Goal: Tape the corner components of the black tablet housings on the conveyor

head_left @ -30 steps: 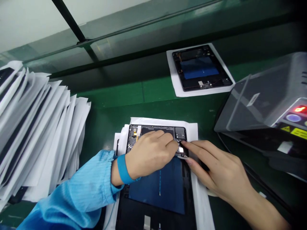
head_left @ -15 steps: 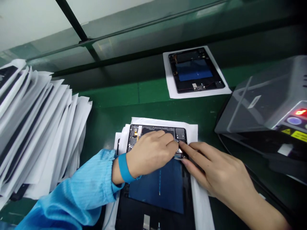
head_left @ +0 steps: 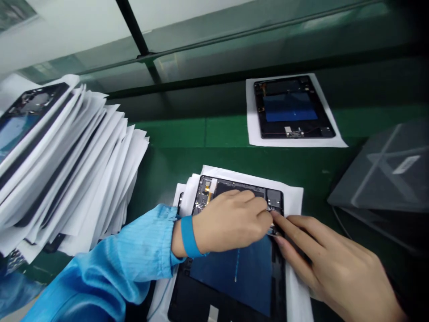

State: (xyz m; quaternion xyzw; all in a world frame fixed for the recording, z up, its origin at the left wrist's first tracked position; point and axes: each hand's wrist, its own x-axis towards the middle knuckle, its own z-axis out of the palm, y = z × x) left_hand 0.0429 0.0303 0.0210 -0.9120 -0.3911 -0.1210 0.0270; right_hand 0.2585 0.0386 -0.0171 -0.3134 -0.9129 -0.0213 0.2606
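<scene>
An opened black tablet (head_left: 231, 273) with a dark blue panel lies on white sheets (head_left: 296, 201) in front of me. My left hand (head_left: 234, 219), in a blue sleeve and wristband, reaches across its upper part with curled fingers; the fingertips are hidden, and what they hold cannot be made out. My right hand (head_left: 331, 255) comes from the right, its index finger and thumb closing at the tablet's upper right edge, close to the left fingers. A small pale strip seems to lie between those fingertips, too small to name.
A tall leaning stack of white sheets with tablets between them (head_left: 87, 179) stands at the left. Another opened tablet (head_left: 291, 107) lies on a white sheet on the back ledge. A grey machine (head_left: 385, 170) with a cable stands at the right.
The view has shifted left, so the things appear further right and the machine's lit display is out of sight. Both hands remain at the same corner of the tablet.
</scene>
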